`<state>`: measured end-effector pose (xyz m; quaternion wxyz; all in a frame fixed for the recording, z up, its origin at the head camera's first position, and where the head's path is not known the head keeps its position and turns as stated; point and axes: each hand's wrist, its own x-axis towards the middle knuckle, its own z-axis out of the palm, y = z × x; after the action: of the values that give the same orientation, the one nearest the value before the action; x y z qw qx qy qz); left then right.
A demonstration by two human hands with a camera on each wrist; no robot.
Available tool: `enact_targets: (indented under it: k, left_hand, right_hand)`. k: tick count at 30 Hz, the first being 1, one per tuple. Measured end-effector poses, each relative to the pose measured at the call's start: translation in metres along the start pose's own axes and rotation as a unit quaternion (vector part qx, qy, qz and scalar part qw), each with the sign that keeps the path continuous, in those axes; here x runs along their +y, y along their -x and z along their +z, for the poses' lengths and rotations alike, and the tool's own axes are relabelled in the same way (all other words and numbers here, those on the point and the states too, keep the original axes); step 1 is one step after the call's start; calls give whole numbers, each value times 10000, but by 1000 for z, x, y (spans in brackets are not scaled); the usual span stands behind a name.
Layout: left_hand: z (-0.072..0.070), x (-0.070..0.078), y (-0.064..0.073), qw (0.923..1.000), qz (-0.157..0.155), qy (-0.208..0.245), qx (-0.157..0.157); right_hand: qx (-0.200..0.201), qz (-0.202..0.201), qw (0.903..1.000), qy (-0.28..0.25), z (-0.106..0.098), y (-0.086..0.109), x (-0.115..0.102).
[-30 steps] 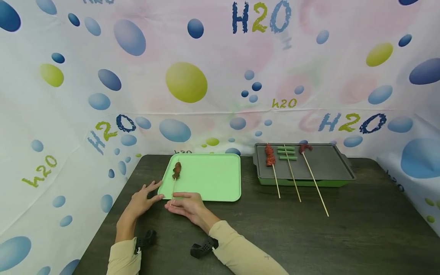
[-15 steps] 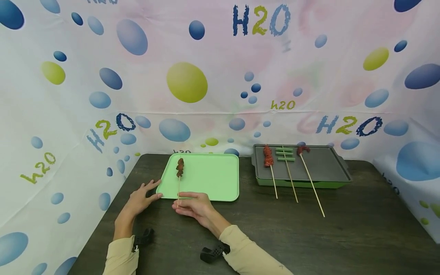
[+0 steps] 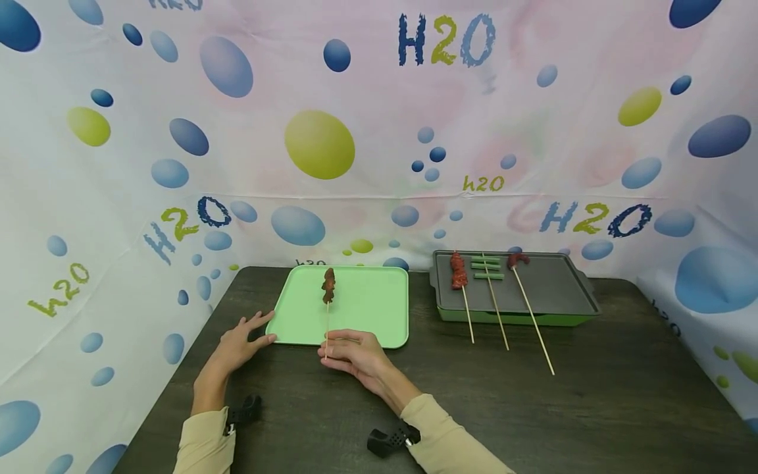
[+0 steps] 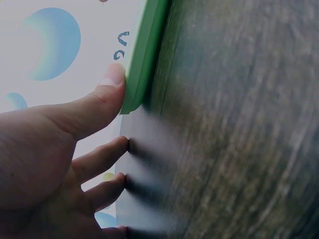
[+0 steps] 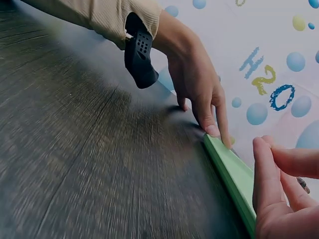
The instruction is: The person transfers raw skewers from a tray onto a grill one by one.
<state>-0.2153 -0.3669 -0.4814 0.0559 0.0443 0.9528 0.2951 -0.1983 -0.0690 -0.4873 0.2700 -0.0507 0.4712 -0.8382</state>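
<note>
My right hand (image 3: 361,355) pinches the lower end of a bamboo skewer (image 3: 328,288) threaded with brown meat pieces. The meat end points away from me, over the left half of a light green tray (image 3: 373,306); whether it touches the tray I cannot tell. In the right wrist view, thumb and fingers of the right hand (image 5: 286,199) come together at the tips. My left hand (image 3: 233,345) rests at the tray's near left corner, fingers spread. In the left wrist view its thumb touches the tray's green rim (image 4: 144,55), while other fingertips meet the dark table.
Right of the tray stands a grey-topped grill pan (image 3: 556,283) with a green base. Three skewers lie on it: red meat (image 3: 458,271), green vegetable pieces (image 3: 487,266) and a dark red curled piece (image 3: 517,259). Their sticks overhang its front edge. A patterned cloth (image 3: 379,131) hangs behind the table (image 3: 503,415).
My right hand has carried the brown meat skewer rightward, from the tray's left edge further over the tray. My left hand stays at the tray corner. The view has shifted slightly.
</note>
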Motion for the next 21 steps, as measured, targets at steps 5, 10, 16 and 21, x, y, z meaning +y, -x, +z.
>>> enact_targets:
  k: [5, 10, 16, 21]
  left_hand:
    - [1, 0, -2, 10000, 42, -56, 11]
    - [1, 1, -2, 10000, 74, -61, 17]
    - [1, 1, -2, 10000, 76, -21, -2]
    - [1, 0, -1, 10000, 73, -18, 8]
  right_hand:
    - [0, 60, 9998, 180, -9, 10, -6]
    - [28, -3, 9995, 310, -16, 22, -15]
    - [71, -60, 9990, 437, -26, 39, -29]
    - [100, -67, 9990, 430, -35, 54, -40]
